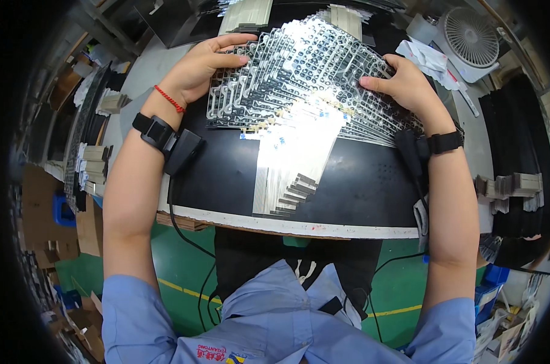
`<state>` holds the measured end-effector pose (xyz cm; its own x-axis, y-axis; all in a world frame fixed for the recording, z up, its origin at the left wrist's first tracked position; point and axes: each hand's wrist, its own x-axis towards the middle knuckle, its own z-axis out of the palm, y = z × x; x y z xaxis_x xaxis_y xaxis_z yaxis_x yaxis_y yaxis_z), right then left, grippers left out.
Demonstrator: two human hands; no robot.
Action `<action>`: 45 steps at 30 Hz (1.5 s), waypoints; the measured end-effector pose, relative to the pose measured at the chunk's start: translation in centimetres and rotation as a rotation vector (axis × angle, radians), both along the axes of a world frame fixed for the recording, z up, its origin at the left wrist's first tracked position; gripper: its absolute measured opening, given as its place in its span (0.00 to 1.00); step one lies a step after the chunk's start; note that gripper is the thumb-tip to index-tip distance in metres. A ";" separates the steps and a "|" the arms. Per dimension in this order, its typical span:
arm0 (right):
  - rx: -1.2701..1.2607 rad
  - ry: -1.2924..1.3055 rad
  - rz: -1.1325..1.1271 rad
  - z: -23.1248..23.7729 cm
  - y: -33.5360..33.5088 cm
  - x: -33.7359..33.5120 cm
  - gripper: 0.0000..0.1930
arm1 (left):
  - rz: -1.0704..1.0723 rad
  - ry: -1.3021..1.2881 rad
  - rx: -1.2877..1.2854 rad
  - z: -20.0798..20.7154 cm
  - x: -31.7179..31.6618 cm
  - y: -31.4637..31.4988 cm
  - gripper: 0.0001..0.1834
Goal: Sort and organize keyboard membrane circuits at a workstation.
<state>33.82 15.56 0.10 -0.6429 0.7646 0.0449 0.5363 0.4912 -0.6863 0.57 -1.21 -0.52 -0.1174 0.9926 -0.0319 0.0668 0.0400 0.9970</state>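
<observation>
A fanned stack of clear membrane circuit sheets, printed with silver and dark traces, spans the space between my hands. My left hand grips the stack's upper left edge, thumb on top and fingers at the far side. On the opposite side my right hand pinches the right edge, its thumb pressed on the face. Long pale tails run from the sheets toward me, spread in steps, with small dark ends. Strong glare whitens part of the stack. The undersides of the sheets are hidden.
A black mat covers the worktable. A white fan stands at the far right, beside crumpled white paper. More sheet stacks lie to the right and others to the left. Black cables hang from devices strapped to both wrists.
</observation>
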 end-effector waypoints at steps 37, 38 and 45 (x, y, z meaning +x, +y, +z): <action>1.029 0.285 -0.158 3.3 -5.3 -2.3 0.34 | 0.032 -0.294 0.286 3.2 3.4 2.0 0.16; 1.088 0.322 -0.176 3.6 -5.3 -2.1 0.32 | 0.071 -0.316 0.245 3.8 2.1 2.6 0.15; 1.016 0.364 -0.151 2.0 -3.8 -1.7 0.24 | 0.348 -0.401 0.197 7.1 -5.5 9.3 0.20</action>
